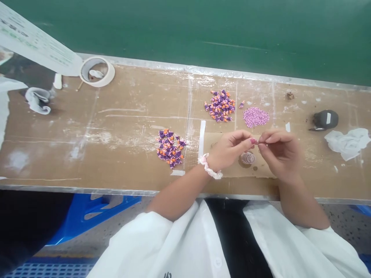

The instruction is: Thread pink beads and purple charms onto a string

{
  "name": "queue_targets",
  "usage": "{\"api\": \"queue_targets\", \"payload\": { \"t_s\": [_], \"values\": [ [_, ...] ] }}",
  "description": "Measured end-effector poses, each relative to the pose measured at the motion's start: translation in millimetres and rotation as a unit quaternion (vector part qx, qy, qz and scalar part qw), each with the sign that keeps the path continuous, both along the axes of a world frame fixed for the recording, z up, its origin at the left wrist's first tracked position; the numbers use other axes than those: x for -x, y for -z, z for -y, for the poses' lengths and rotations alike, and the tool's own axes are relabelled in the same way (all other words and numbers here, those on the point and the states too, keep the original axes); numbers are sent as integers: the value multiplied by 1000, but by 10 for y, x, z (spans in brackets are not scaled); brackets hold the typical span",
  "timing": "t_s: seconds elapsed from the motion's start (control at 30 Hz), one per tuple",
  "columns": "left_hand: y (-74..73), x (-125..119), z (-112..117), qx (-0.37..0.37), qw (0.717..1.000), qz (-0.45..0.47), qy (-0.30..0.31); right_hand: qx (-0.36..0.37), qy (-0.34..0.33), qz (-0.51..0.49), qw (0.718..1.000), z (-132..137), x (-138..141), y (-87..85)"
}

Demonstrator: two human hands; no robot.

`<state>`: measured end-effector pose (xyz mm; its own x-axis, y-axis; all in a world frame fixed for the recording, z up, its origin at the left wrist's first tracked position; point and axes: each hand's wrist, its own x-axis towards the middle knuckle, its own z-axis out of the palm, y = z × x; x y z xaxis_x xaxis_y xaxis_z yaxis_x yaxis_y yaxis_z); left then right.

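My left hand [232, 148] and my right hand [281, 152] meet fingertip to fingertip above a brown cardboard sheet [211, 141]. Both are closed in a pinch. Something tiny is at their fingertips, too small to make out. A pink spot shows at the left thumb tip; whether it is a nail or a small piece I cannot tell. Just beneath the hands stands a small clear cup [247, 157]. Beyond them lies a heap of tiny pink pieces [256, 117], with a pile of small purple-and-orange figurines [220, 106] to its left.
Left of my forearm lies another pile of purple-and-orange figurines [171, 148]. A roll of tape [108, 75] and crumpled white paper [37, 100] are at the far left. On the right sit a black rounded object [326, 119] and crumpled tissue [348, 143]. A blue stool [75, 220] stands below the table edge.
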<state>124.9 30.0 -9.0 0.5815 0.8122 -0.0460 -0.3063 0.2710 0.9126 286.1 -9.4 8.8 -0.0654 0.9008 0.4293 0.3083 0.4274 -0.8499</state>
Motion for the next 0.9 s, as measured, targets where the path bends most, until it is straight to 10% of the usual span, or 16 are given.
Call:
{"api": "queue_targets", "payload": {
  "t_s": [0.37, 0.9],
  "values": [
    [1, -28, 34, -265, 952, -111, -104, 13, -6, 9, 1000, 7, 3, -5],
    [-16, -39, 53, -184, 976, -97, -62, 60, -27, -17, 998, 3, -15, -73]
  ]
}}
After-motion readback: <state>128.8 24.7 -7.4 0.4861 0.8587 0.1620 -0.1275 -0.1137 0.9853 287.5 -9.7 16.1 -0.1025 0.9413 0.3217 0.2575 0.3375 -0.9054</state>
